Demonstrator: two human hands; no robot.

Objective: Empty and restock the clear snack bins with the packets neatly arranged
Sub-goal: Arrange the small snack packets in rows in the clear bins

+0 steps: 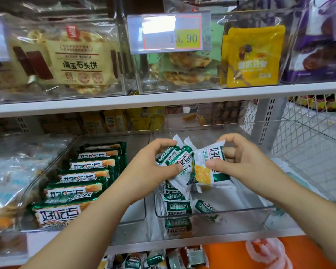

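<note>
Small green-and-white packets (175, 159) bunch above the right clear bin (241, 210), with more lying loose inside it. My left hand (153, 166) grips several and my right hand (242, 160) pinches 1. The left bin (114, 133) holds neat rows.

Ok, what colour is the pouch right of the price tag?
The flat plastic pouch is bright yellow; head view shows it best.

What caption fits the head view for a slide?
Restocking: left hand and right hand grip green-and-white packets over a part-filled clear bin, beside a neatly stocked bin.
</note>
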